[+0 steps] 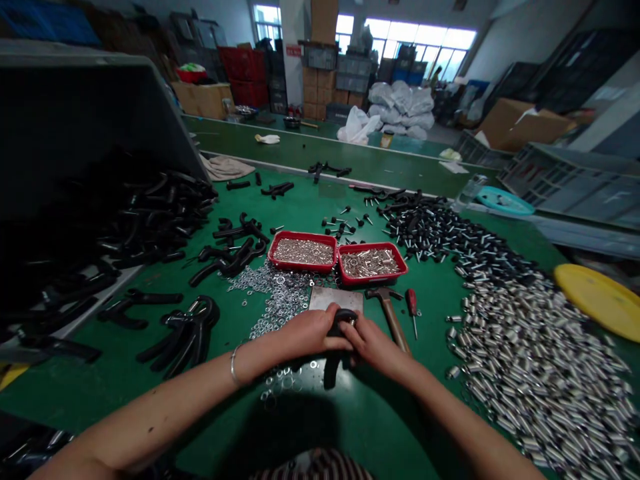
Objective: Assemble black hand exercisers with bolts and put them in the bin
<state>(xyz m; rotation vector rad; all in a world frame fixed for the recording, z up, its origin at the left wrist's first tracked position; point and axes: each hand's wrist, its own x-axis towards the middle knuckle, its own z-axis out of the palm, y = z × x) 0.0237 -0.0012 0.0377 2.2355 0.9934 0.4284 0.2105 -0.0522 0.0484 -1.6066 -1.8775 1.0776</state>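
Note:
Both my hands meet over a metal plate (pixel 336 299) on the green table. My left hand (pixel 316 331) is closed round a black clamp-like part with a curved jaw (pixel 345 315); its handle hangs down below my fingers. From the other side my right hand (pixel 366 341) pinches the same part near a small shiny piece. My fingertips partly hide that piece. Just right of the plate lies a hammer (pixel 389 312), with a red-handled screwdriver (pixel 411 308) beside it. Loose washers (pixel 280 300) are scattered to the left of my hands.
Two red trays, one with tiny metal pieces (pixel 303 235) and one with pins (pixel 403 263), stand behind the plate. Black parts (pixel 160 213) fill a tipped bin at left. Black-headed bolts (pixel 435 227) and metal cylinders (pixel 540 360) are heaped at right, near a yellow lid (pixel 595 297).

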